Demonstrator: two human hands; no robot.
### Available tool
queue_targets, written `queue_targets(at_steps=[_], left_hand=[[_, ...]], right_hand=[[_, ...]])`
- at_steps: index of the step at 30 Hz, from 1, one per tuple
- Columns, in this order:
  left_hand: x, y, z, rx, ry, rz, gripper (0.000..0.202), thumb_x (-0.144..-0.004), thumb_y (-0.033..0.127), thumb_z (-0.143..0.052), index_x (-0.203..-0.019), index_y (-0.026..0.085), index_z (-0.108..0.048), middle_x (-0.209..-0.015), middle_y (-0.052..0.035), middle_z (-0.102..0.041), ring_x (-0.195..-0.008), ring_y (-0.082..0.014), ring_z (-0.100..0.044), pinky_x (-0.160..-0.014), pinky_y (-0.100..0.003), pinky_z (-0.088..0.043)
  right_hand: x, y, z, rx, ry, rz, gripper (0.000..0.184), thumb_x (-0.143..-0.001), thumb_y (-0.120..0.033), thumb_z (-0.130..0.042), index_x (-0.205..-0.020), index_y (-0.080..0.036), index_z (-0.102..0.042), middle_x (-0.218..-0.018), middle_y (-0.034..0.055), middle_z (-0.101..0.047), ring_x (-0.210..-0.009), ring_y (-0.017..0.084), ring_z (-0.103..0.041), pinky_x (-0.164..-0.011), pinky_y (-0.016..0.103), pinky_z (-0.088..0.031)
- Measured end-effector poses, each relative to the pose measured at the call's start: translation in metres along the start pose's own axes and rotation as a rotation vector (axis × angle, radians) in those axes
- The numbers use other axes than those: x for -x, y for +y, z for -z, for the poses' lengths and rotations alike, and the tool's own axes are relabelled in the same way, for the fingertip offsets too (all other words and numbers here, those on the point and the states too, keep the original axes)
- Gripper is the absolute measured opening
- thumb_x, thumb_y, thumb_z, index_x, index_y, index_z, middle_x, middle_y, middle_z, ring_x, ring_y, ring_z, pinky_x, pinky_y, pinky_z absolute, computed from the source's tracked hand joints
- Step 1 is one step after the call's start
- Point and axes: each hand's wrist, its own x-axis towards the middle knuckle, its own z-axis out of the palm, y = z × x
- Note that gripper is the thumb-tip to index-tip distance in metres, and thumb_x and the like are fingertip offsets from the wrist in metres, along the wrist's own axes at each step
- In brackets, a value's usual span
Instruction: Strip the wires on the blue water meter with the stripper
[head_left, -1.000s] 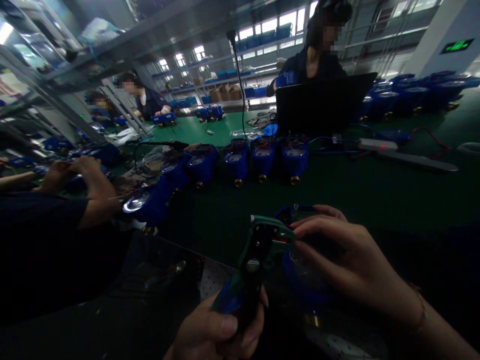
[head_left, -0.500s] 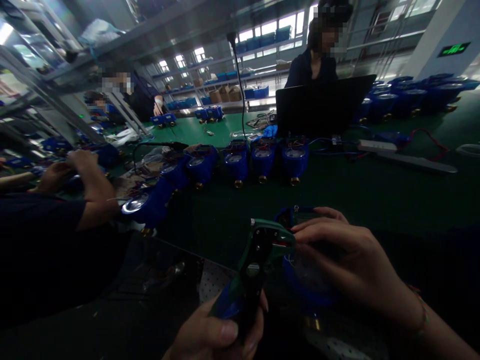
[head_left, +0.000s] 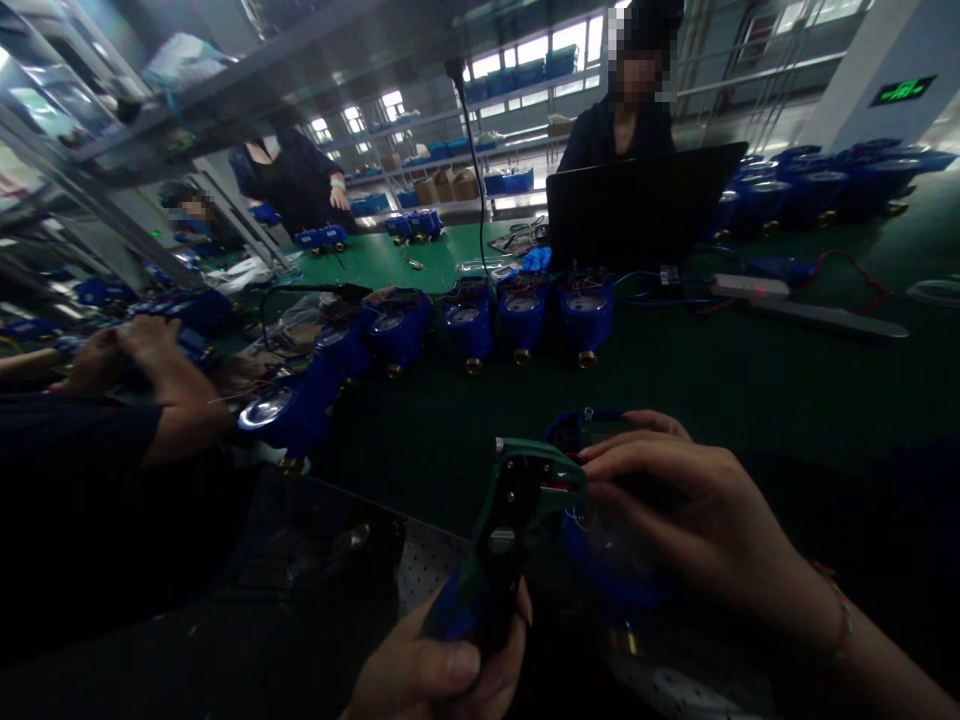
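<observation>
My left hand (head_left: 442, 660) is wrapped round the handles of a wire stripper (head_left: 504, 530) with a green and black head. Its jaws point right and meet the fingertips of my right hand (head_left: 690, 510). Those fingertips are pinched together at the jaws, on a thin wire (head_left: 574, 457) of which only a short reddish bit shows. Under my right hand lies a blue water meter (head_left: 611, 565) with a round clear face and a brass end. My right hand hides part of it, and the lower part is dark.
Several blue meters (head_left: 465, 320) stand in a row across the green table (head_left: 465, 420). A black laptop (head_left: 637, 210) is behind them, with a power strip (head_left: 750, 288) to its right. At left, a co-worker's forearms (head_left: 172, 380) reach over the table. More meters (head_left: 817, 190) are grouped at back right.
The view has shifted slightly. Both my hands and the stripper hold nearly the same pose. In the left background, a standing person has shifted position and lifted a hand off the blue parts.
</observation>
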Motion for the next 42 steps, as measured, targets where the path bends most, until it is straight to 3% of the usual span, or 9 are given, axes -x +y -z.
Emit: queue_targets(at_steps=[4,9,14,16,20,29,34,37,42], left_hand=[[0.000,-0.014,0.010,0.042,0.015,-0.016,0.051,-0.080,0.044,-0.078,-0.123,0.017,-0.068,-0.071,0.0011,-0.045,-0.048,-0.0032,-0.026,-0.047,-0.020,-0.016],[-0.005,-0.013,-0.003,0.028,-0.049,-0.167,0.061,-0.075,0.041,-0.078,-0.131,0.022,-0.062,-0.083,-0.0036,-0.056,-0.062,-0.0102,-0.047,-0.053,-0.022,-0.029],[-0.011,-0.011,0.002,0.054,-0.142,-0.262,0.067,-0.069,0.041,-0.076,-0.132,0.026,-0.057,-0.101,-0.0064,-0.059,-0.084,-0.0183,-0.056,-0.060,-0.024,-0.037],[-0.010,-0.015,0.010,0.044,-0.211,-0.250,0.068,-0.069,0.042,-0.077,-0.132,0.028,-0.055,-0.100,-0.0052,-0.058,-0.082,-0.0181,-0.056,-0.060,-0.025,-0.039],[-0.007,-0.025,0.024,0.043,-0.119,-0.230,0.077,-0.070,0.040,-0.079,-0.139,0.031,-0.047,-0.108,-0.0054,-0.056,-0.087,-0.0192,-0.057,-0.058,-0.023,-0.041],[-0.022,-0.038,0.063,0.066,-0.223,-0.066,0.058,-0.085,0.065,-0.066,-0.128,0.028,-0.054,-0.084,-0.0019,-0.060,-0.068,-0.0178,-0.061,-0.059,-0.027,-0.045],[-0.032,-0.055,0.046,0.038,-0.201,-0.084,0.060,-0.078,0.066,-0.074,-0.120,0.025,-0.061,-0.075,0.0013,-0.059,-0.057,-0.0138,-0.057,-0.058,-0.027,-0.042],[-0.034,-0.049,0.028,-0.010,-0.139,-0.025,0.059,-0.078,0.071,-0.072,-0.111,0.022,-0.067,-0.072,-0.0017,-0.061,-0.060,-0.0175,-0.060,-0.059,-0.031,-0.045],[-0.009,-0.025,-0.009,-0.075,-0.016,-0.108,0.044,-0.095,0.059,-0.065,-0.121,0.024,-0.064,-0.111,-0.0088,-0.069,-0.095,-0.0232,-0.066,-0.081,-0.039,-0.058]], right_hand=[[0.000,-0.002,0.000,0.001,0.001,-0.012,0.013,-0.098,-0.021,-0.071,-0.102,-0.033,-0.068,-0.102,-0.0130,-0.077,-0.096,0.014,-0.074,-0.115,0.042,-0.031],[0.000,-0.004,-0.001,0.016,-0.003,-0.021,0.011,-0.101,-0.022,-0.067,-0.108,-0.030,-0.064,-0.101,-0.0086,-0.073,-0.093,0.014,-0.070,-0.113,0.042,-0.033],[0.002,-0.004,-0.001,0.012,-0.008,-0.001,0.031,-0.098,-0.023,-0.068,-0.127,-0.030,-0.060,-0.111,-0.0016,-0.071,-0.109,0.019,-0.065,-0.111,0.044,-0.039],[0.004,-0.003,-0.001,0.002,0.003,0.010,0.036,-0.097,-0.022,-0.066,-0.132,-0.030,-0.058,-0.119,0.0006,-0.069,-0.114,0.021,-0.063,-0.110,0.044,-0.042],[0.006,-0.001,0.001,-0.016,-0.005,0.041,0.042,-0.095,-0.020,-0.066,-0.135,-0.030,-0.059,-0.130,0.0046,-0.062,-0.123,0.025,-0.059,-0.105,0.042,-0.047],[0.004,-0.003,0.000,0.041,-0.015,0.050,0.026,-0.095,-0.022,-0.068,-0.119,-0.032,-0.070,-0.115,0.0032,-0.063,-0.111,0.024,-0.060,-0.094,0.041,-0.049],[-0.001,-0.005,0.003,0.149,0.010,0.124,0.025,-0.099,-0.022,-0.068,-0.120,-0.034,-0.073,-0.113,0.0033,-0.063,-0.107,0.022,-0.061,-0.090,0.039,-0.051],[-0.008,-0.002,0.009,0.290,0.011,0.255,0.025,-0.100,-0.020,-0.069,-0.120,-0.035,-0.074,-0.110,0.0028,-0.066,-0.102,0.021,-0.062,-0.087,0.039,-0.051],[-0.020,-0.003,0.020,0.447,-0.120,0.439,0.034,-0.102,-0.013,-0.058,-0.127,-0.033,-0.071,-0.116,0.0035,-0.068,-0.105,0.021,-0.064,-0.081,0.034,-0.055]])
